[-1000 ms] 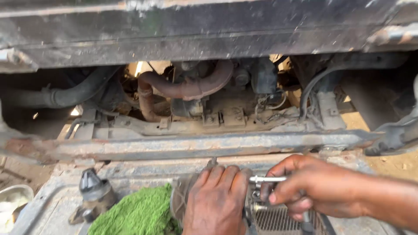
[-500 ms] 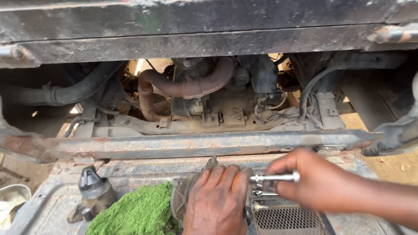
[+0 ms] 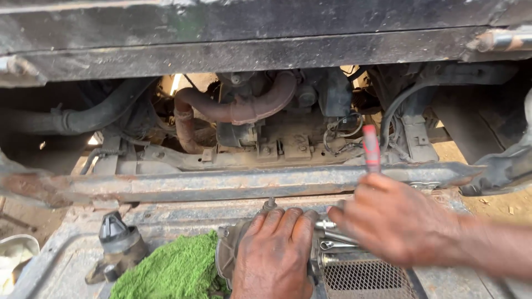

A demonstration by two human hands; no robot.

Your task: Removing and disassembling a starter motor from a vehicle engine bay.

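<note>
My left hand [image 3: 274,252] lies flat on a dirty metal engine part [image 3: 233,252] that rests on a metal plate in front of a vehicle's open underside, pressing it down. My right hand [image 3: 396,218] comes in from the right and grips a tool with a red handle [image 3: 370,147] that sticks up out of the fist. The tool's shiny metal end [image 3: 327,225] meets the part just right of my left fingers. A metal mesh grille [image 3: 363,277] on the same part shows below my right hand.
A green cloth [image 3: 174,271] lies left of the part, with a black capped fitting [image 3: 116,238] beyond it. A rusty crossbar [image 3: 233,182] runs across above the hands. Behind it are a rusty curved pipe [image 3: 233,108], black hoses and wires. A white container [image 3: 16,257] sits at far left.
My right hand has turned: the shiny bar it held level now points down at the part, and the red handle has come up above the fist. My left hand stayed pressed on the part.
</note>
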